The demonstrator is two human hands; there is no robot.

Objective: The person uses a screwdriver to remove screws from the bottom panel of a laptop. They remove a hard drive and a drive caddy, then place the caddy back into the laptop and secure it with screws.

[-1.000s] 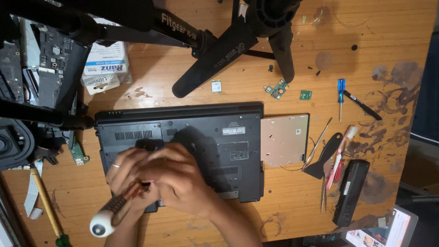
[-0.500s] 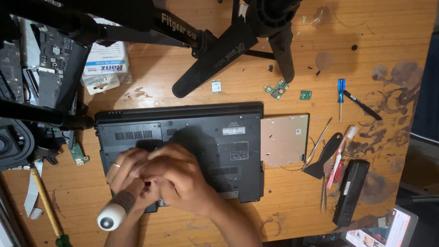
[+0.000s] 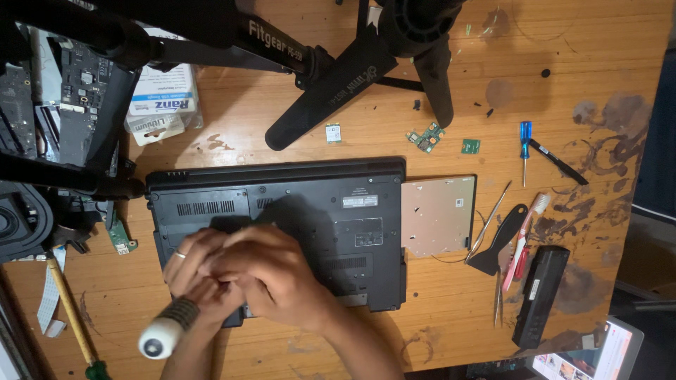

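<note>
On matte black laptop [image 3: 296, 211], hands [image 3: 232, 274], ribbed screwdriver [image 3: 169, 327]

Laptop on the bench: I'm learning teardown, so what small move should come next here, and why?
Probably keep the screwdriver upright and turn it gently. Both hands, left hand and right hand, are clasped around its shaft over the near-left corner of the upturned laptop. The tip is hidden, so whether it sits in a screw is unclear.

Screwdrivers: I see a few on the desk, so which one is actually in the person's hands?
The one with the white-capped black handle, gripped by both hands; the blue one lies untouched at the right.
</note>
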